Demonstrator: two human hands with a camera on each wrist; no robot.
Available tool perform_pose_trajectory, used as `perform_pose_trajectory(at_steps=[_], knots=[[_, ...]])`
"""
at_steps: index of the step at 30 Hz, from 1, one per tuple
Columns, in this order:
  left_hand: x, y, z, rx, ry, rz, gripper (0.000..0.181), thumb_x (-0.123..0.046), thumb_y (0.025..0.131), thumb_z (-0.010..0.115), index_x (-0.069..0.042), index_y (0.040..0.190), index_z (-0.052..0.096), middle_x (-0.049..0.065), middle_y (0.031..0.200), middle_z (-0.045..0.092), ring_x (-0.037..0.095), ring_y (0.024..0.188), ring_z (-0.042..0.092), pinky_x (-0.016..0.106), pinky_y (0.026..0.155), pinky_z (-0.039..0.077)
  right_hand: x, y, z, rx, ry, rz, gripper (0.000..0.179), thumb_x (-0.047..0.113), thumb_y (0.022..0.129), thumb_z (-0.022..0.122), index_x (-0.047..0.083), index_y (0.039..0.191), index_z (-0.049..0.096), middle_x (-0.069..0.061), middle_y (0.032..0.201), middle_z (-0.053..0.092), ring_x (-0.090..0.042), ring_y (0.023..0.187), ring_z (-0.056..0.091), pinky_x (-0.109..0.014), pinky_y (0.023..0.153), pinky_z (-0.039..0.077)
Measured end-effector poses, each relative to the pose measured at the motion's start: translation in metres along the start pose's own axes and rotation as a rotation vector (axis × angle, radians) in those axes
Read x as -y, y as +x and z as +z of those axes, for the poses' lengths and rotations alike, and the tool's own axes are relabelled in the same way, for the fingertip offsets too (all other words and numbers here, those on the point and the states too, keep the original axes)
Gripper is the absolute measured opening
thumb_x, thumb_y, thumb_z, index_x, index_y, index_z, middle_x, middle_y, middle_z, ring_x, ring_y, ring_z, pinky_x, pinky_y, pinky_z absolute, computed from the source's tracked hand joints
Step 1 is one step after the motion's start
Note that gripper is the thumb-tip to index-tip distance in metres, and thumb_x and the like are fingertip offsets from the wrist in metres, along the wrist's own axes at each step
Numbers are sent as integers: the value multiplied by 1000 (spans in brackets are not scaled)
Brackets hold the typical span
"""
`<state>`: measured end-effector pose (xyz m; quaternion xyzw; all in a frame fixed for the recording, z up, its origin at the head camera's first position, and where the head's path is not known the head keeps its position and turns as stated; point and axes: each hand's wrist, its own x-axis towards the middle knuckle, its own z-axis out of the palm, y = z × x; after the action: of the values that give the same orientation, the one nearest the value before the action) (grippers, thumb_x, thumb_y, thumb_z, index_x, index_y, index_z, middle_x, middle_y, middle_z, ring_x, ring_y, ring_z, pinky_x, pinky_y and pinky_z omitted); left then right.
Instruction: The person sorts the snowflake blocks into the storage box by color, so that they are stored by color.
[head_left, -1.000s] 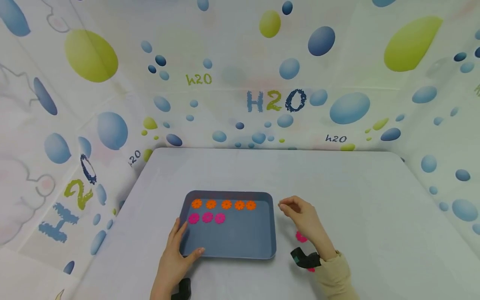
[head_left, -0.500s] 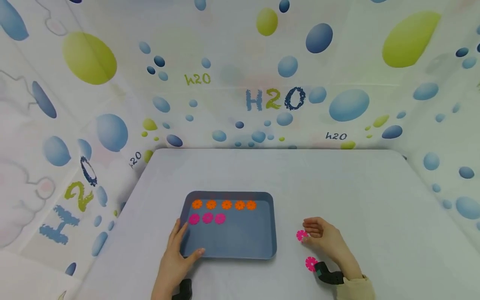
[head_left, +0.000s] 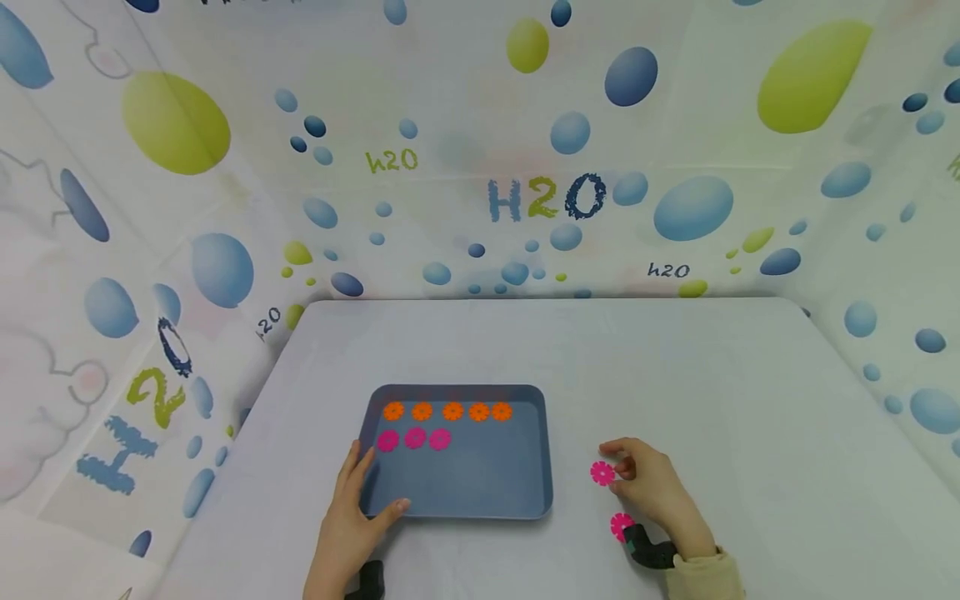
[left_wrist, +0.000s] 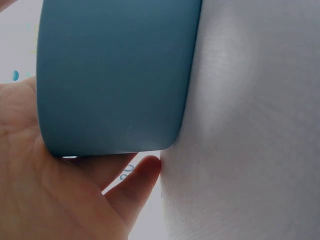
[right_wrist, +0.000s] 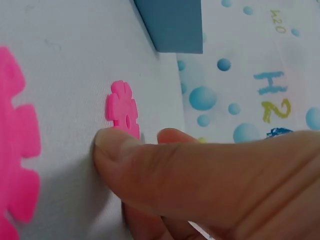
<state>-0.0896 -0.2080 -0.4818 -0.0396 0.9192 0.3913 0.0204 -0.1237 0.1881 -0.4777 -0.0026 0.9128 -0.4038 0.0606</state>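
Note:
My left hand (head_left: 347,515) rests at the near left corner of a blue-grey tray (head_left: 495,483), fingers spread along its left side and thumb over the front rim. In the left wrist view the palm lies against the tray wall (left_wrist: 115,85). Inside the tray lie a row of several orange notched discs (head_left: 452,411) and a row of three pink ones (head_left: 415,438). Right of the tray, my right hand (head_left: 656,487) has thumb and index finger around a pink notched flower-shaped disc (head_left: 602,473) on the table. The thumb tip overlaps that disc (right_wrist: 121,107) in the right wrist view.
Another pink notched disc (head_left: 621,526) lies nearer the front, partly hidden by the black wrist camera (head_left: 648,548). A white tabletop (head_left: 675,367) surrounds the tray, with a printed sheet (head_left: 465,100) standing behind it and along the sides.
My right hand has moved from beside the tray's right rim, down and right, to the pink disc on the table; its fingers have since spread around it. The left hand keeps its place.

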Motion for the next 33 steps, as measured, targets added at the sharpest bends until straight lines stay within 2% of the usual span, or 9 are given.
perform_pose_trajectory(at_steps=[6,11,17,22,27,33], knots=[[-1,-1,0,-6,1,1,94,-42,82,75,-4,152,25,16,164,6,51,144,19,71,99,36,1,-1,1,23,-23,1,27,-7,75,72,3,100,70,-1,84,63,-10,75,53,-19,65,46],[-1,-1,0,-3,-2,-5,95,-41,81,76,-5,153,25,15,164,6,50,144,18,71,101,35,1,-1,3,70,-18,36,30,3,75,78,5,102,68,-2,86,58,-13,78,49,-22,66,43],[-1,0,-1,-2,0,2,95,-40,81,76,-4,152,25,16,164,6,51,144,18,70,102,34,4,3,11,16,-77,40,28,9,72,82,6,95,65,-2,78,51,-13,72,45,-23,62,38],[-1,0,-2,-9,3,14,94,-40,81,76,-3,152,26,17,163,7,52,144,18,70,102,34,6,4,14,-9,-83,60,29,7,72,81,6,92,60,-2,80,53,-14,73,47,-25,63,38],[-1,-1,-2,-5,0,15,94,-40,81,76,-3,152,25,17,163,6,52,144,17,71,102,33,10,4,16,-50,-68,38,27,5,76,78,8,88,54,-1,76,55,-12,71,48,-23,62,39],[-3,-1,-1,-14,1,13,94,-39,81,76,-3,152,27,17,163,7,51,144,19,69,102,36,14,6,16,-67,-34,4,18,1,80,74,6,91,61,0,75,60,-9,69,53,-19,61,44]])
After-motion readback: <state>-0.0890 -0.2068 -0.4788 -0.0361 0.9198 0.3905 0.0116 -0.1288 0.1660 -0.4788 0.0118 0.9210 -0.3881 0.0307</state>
